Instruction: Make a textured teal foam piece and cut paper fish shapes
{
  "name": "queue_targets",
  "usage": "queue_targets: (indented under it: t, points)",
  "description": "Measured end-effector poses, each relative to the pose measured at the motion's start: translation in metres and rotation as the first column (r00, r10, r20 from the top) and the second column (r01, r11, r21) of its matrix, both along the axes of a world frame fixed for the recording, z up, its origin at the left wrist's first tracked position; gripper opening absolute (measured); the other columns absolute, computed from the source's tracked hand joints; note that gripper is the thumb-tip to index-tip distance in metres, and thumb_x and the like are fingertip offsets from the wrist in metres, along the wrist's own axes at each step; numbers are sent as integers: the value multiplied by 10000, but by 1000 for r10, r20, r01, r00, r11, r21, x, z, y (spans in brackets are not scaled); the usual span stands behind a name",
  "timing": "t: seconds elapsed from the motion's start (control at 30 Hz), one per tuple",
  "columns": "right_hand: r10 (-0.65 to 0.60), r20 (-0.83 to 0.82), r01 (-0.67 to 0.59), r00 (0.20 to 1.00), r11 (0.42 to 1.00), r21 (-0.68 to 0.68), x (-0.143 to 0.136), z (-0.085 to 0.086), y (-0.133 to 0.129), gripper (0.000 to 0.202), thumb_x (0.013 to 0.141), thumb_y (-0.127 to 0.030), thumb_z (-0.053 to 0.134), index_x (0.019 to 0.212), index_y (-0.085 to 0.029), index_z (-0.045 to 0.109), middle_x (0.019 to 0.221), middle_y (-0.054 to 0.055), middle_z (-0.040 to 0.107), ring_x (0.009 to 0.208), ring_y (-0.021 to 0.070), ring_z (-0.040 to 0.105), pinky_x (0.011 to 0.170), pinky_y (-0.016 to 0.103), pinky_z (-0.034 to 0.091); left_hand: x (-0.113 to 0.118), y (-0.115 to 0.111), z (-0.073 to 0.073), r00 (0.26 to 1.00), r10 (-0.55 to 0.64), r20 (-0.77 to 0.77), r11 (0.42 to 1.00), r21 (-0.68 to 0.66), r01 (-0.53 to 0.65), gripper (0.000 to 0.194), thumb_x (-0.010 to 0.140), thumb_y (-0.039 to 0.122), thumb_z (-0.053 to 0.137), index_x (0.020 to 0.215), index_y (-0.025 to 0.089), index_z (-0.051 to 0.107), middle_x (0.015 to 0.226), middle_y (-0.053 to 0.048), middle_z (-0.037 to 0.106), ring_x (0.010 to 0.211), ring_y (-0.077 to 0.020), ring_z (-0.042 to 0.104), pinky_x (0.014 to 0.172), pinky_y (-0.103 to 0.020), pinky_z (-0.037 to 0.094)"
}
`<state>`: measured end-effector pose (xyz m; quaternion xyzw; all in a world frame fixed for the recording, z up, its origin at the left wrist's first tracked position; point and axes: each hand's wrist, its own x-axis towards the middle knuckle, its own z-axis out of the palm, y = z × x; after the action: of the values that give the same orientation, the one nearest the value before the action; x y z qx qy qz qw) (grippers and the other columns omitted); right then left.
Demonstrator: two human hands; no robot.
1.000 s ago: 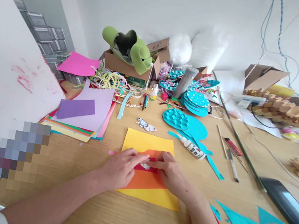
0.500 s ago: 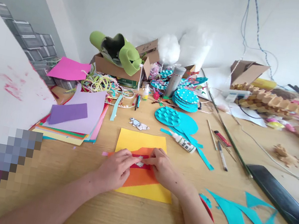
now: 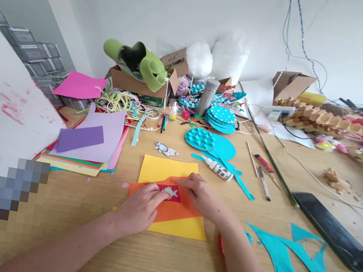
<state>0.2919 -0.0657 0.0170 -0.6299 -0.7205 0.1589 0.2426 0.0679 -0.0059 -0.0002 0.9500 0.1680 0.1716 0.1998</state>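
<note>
"Pale wall [image 3: 148, 3] behind, and quite a crowded wooden desk [image 3: 67, 202] from where we're standing. What's on the left?"

"Stacked coloured paper [image 3: 109, 139], a purple piece [image 3: 80, 139] on top. Coming right, there's the left hand [image 3: 141, 207]: fingers bent loosely, forefinger stretched out, gripping nothing I can make out."

"What's that finger on?"

"The fish cut-out [image 3: 172, 192], around its left end, by the look of it. That fish lies on a red strip [image 3: 178, 200], over orange paper [image 3: 171, 213], with a yellow sheet [image 3: 169, 167] underneath."

"Which way does the fish run?"

"Lengthwise, side to side, tail towards the right hand [image 3: 204, 199]. The strip lies much the same way."

"So the left is nearer?"

"Yes, its fingertip is right there. The right one is off the fish, forefinger pointing left over the orange paper, just past the strip's far edge. Relaxed fingers, no grip I can see, though its underside is hidden."

"And beyond it?"

"Glue bottle [image 3: 219, 169] farther back, then blue scraps [image 3: 273, 251], then the phone [image 3: 333, 231]."
</note>
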Motion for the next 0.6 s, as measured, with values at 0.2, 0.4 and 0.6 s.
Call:
queue_targets:
  t: [0.2, 0.4, 0.6]
  points:
    - [-112, -30, 113, 993, 993, 33, 16, 5, 0, 433, 855, -50, 426, 1097, -236, 734, 777, 59, 554, 761, 173, 547, 691, 289, 450, 0, 1, 6, 1000, -6, -12, 1000, -31, 5, 530, 734, -38, 397, 1202, 175, 521, 1004, -79, 603, 1010, -223, 537, 857, -387, 509]
    - [93, -4, -93, 996, 994, -64, 5, 1, -2, 555, 791, 30, 429, 1105, -320, 725, 861, 61, 583, 825, 166, 541, 761, 278, 444, -1, 2, 12, 1000, 6, -25, 994, -110, -9, 510, 723, -67, 358, 1136, 173, 538, 1006, -76, 603, 1011, -207, 551, 875, -370, 507]
    - [116, 52, -105, 992, 978, -179, 0, 3, -4, 557, 809, 10, 434, 1129, -354, 709, 862, 57, 572, 818, 165, 537, 749, 271, 430, -1, 6, 4, 999, 30, 26, 970, -241, -23, 551, 706, -67, 364, 1179, 179, 504, 1112, -73, 620, 1110, -190, 562, 968, -380, 469]
